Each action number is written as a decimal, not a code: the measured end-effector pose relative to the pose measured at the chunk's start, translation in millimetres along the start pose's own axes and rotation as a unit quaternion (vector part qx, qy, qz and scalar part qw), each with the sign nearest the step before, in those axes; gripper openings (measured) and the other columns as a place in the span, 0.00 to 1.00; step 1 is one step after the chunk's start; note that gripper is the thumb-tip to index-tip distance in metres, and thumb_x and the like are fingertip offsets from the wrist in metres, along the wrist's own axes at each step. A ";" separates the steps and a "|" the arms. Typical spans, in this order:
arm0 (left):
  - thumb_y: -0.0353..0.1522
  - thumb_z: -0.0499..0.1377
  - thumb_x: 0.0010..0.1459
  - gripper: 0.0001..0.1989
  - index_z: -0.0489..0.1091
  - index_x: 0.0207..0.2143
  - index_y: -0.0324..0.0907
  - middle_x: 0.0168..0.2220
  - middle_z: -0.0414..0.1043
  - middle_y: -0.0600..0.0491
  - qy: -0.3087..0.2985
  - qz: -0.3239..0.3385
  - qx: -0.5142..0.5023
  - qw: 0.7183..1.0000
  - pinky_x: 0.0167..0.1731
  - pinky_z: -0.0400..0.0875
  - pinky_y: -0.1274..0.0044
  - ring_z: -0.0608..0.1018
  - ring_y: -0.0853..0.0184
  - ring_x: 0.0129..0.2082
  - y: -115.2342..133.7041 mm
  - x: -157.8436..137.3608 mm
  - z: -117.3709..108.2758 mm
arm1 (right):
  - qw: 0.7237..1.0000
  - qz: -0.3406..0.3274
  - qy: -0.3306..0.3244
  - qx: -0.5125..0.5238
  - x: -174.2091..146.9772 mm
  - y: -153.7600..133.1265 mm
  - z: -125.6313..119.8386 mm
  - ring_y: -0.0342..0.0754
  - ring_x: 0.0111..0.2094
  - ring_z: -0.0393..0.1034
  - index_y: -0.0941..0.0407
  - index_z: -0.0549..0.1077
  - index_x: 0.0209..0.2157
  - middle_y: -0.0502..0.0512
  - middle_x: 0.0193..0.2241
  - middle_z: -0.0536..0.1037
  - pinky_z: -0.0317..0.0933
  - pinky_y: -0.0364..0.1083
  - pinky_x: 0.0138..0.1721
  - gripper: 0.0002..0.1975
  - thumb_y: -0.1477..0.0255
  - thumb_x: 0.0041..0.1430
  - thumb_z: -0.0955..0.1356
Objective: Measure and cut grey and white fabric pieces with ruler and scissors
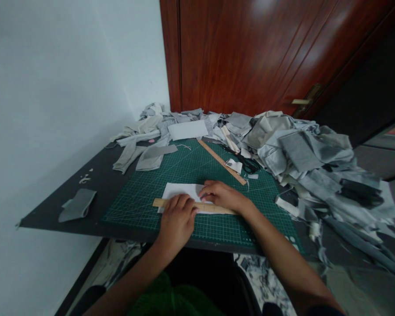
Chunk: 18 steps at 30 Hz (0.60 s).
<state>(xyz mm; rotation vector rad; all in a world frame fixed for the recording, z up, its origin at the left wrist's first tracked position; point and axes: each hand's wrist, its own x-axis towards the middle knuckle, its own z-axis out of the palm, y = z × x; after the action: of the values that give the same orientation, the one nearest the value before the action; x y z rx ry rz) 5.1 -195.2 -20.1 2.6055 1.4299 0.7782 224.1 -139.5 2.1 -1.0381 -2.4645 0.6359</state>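
Observation:
A wooden ruler [225, 210] lies across a white rectangular sheet [177, 189], paper or cloth, on a green gridded cutting mat [204, 237]. My left hand [178, 217] is closed over the ruler, its bent fingers pressing it against the sheet. To its right, my right hand [221, 195] rests over the sheet and the ruler's upper edge. Its fingers are curled together with the tips down at the sheet; anything between them is too small or hidden to make out.
A second wooden ruler [222, 162] slants across the mat's far part, beside black-handled scissors [249, 164]. Heaped grey and cream fabric pieces [299, 149] line the back and right. A folded grey cloth [78, 205] lies at the left, near the wall [52, 109].

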 end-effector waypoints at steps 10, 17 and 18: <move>0.31 0.61 0.64 0.06 0.74 0.43 0.42 0.46 0.75 0.46 -0.001 0.013 0.002 1.000 0.53 0.69 0.59 0.74 0.53 0.49 0.1 0.6 2.9 | 0.895 0.278 0.304 -0.169 -27.8 49.7 -52.9 0.58 0.38 0.70 0.64 0.77 0.39 0.69 0.35 0.77 0.59 0.52 0.40 0.15 0.75 0.68 0.60; 0.26 0.60 0.63 0.10 0.75 0.47 0.42 0.47 0.74 0.48 -0.001 0.082 -0.090 0.993 0.56 0.68 0.60 0.71 0.55 0.52 -14.9 7.3 6.1 | 0.964 0.185 0.175 -0.072 -12.3 33.4 -26.9 0.47 0.32 0.71 0.54 0.80 0.40 0.51 0.33 0.78 0.61 0.44 0.33 0.13 0.62 0.56 0.75; 0.26 0.60 0.63 0.10 0.75 0.46 0.42 0.47 0.74 0.48 -0.005 0.083 -0.099 0.992 0.55 0.69 0.60 0.71 0.56 0.52 -16.2 8.2 5.2 | 0.979 0.153 0.119 -0.058 -8.2 25.7 -20.1 0.47 0.33 0.71 0.55 0.80 0.40 0.52 0.35 0.78 0.61 0.44 0.34 0.14 0.63 0.54 0.76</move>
<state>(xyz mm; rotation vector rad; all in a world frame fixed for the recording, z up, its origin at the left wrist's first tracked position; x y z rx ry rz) -1.4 -178.5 -26.1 2.5940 1.0813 0.8749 254.1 -124.4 3.2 -1.4656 -2.1753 0.4300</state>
